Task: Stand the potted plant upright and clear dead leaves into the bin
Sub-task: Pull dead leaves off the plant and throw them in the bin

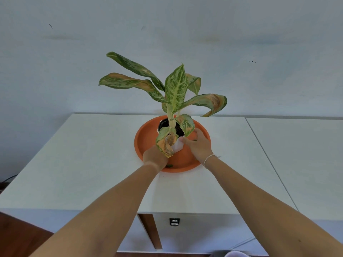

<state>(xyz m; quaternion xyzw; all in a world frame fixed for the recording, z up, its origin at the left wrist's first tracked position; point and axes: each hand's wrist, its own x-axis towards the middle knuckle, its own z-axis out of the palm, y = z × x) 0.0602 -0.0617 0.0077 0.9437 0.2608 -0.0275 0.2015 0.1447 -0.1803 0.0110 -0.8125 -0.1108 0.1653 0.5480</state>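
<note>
The potted plant (175,89) stands nearly upright in a small white pot (177,146) on an orange saucer (146,138) on the white table. Its speckled green leaves have brown, dry patches; one withered leaf (167,143) droops over the pot's front. My left hand (155,157) grips the pot from the left, partly hidden behind that leaf. From the right, my right hand (197,144) holds the pot with fingers wrapped around its side. A small green leaf scrap (169,165) lies on the saucer by my left wrist. A rounded rim at the bottom edge (235,254) may be the bin.
The white table (83,164) stands against a pale wall; a second white surface (300,154) adjoins it on the right. A dark cable (9,178) shows at the far left. Below the table's front edge are a wooden leg (151,232) and a small dark label.
</note>
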